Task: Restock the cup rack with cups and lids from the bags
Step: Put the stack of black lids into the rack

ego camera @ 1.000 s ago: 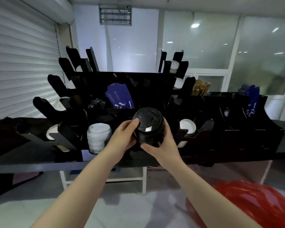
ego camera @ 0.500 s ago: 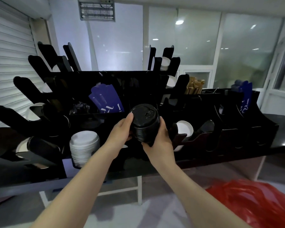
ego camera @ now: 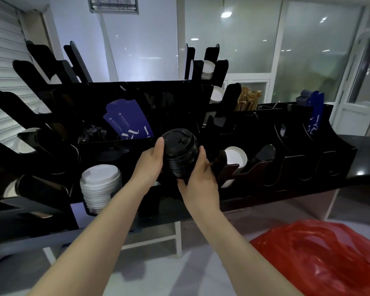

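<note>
We hold a nested stack of black lids point(ego camera: 181, 154) between both hands, tipped so its top lid faces us. It is just in front of the middle of the black cup rack point(ego camera: 137, 92), between the stack of white lids point(ego camera: 99, 184) in the slot to the left and the white cup point(ego camera: 235, 159) lying in the slot to the right. Our left hand point(ego camera: 150, 161) curls round the left side with the thumb up by the top lid. Our right hand point(ego camera: 201, 178) cups the lower right side and the underside. We cannot tell whether the bottom of the stack already touches the rack. The main risk, as we judge it, is the stack itself. The lids are only pressed into each other, so a squeeze from the sides or a tilt could fan them apart and drop some to the floor beside the red bag point(ego camera: 318, 253). Black lids against a black rack in dim light also make the slot edges hard to read. We could catch a divider, jam the stack askew, or nudge the white lids next door. Letting go with one hand before the stack is seated would invite the same spill.
</note>
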Action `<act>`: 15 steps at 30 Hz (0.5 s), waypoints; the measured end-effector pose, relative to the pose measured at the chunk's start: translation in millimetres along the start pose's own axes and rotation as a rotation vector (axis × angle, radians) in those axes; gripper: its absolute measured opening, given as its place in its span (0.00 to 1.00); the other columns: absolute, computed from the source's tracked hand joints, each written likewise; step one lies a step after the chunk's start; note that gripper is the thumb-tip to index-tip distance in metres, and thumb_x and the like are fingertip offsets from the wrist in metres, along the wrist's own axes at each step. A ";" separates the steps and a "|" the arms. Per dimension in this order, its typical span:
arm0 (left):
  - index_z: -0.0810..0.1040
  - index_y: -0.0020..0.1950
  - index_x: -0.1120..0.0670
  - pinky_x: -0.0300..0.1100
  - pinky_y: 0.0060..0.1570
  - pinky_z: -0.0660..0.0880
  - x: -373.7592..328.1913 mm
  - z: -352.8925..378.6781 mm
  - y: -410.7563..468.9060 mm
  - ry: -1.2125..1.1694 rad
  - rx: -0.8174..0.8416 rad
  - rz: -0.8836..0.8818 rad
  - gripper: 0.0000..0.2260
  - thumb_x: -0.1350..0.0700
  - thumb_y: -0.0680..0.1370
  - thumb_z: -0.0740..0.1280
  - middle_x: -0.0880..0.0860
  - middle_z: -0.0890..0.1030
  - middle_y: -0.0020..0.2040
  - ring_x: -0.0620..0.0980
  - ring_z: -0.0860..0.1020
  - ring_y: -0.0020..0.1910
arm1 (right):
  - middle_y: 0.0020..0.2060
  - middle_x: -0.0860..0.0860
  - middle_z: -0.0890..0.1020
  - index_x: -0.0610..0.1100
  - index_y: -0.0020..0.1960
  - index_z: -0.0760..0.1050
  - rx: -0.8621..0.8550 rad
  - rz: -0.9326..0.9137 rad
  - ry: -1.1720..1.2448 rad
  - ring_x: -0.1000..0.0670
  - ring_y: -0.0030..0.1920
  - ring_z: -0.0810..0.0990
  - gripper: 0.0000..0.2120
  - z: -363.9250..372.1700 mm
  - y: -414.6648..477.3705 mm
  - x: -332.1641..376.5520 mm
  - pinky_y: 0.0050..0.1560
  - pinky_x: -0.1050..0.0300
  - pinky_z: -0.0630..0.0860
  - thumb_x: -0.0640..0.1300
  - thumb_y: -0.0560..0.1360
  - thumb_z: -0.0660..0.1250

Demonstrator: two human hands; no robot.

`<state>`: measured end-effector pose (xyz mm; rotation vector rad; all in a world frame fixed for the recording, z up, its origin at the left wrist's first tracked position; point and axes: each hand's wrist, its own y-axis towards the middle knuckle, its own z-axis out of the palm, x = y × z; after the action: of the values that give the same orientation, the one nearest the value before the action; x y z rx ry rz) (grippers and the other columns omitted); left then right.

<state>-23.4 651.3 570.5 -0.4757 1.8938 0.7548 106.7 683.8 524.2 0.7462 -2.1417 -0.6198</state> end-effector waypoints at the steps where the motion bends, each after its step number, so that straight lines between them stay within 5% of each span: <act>1: 0.78 0.40 0.51 0.48 0.49 0.76 1.3 0.2 3.0 0.023 -0.010 0.007 0.26 0.33 0.75 0.50 0.54 0.82 0.42 0.53 0.80 0.45 | 0.69 0.39 0.68 0.38 0.77 0.42 0.004 -0.005 -0.017 0.43 0.67 0.70 0.45 1.0 -0.9 -0.3 0.64 0.55 0.69 0.47 0.74 0.69; 5: 0.79 0.45 0.55 0.44 0.46 0.74 2.7 0.1 11.1 0.102 -0.008 0.023 0.28 0.35 0.77 0.50 0.54 0.82 0.43 0.50 0.79 0.43 | 0.70 0.36 0.66 0.35 0.77 0.42 0.014 -0.024 -0.080 0.42 0.70 0.68 0.45 3.1 -1.9 -2.0 0.67 0.56 0.68 0.48 0.75 0.69; 11: 0.78 0.40 0.55 0.46 0.43 0.75 -1.2 -1.0 19.3 0.177 0.016 0.015 0.27 0.37 0.78 0.50 0.53 0.81 0.40 0.51 0.79 0.42 | 0.72 0.35 0.62 0.32 0.76 0.43 0.071 -0.033 -0.184 0.43 0.71 0.65 0.43 2.3 1.1 -0.2 0.68 0.60 0.64 0.48 0.76 0.67; 15: 0.75 0.44 0.54 0.45 0.45 0.69 -1.0 5.2 20.8 0.262 -0.008 0.066 0.23 0.39 0.80 0.49 0.57 0.76 0.52 0.53 0.76 0.49 | 0.73 0.33 0.55 0.26 0.73 0.38 0.093 -0.051 -0.391 0.44 0.71 0.62 0.39 4.8 3.3 -2.2 0.69 0.61 0.61 0.49 0.80 0.57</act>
<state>-32.4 670.1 575.9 -0.5406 2.1597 0.7731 103.0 688.6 522.3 0.7821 -2.5295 -0.7469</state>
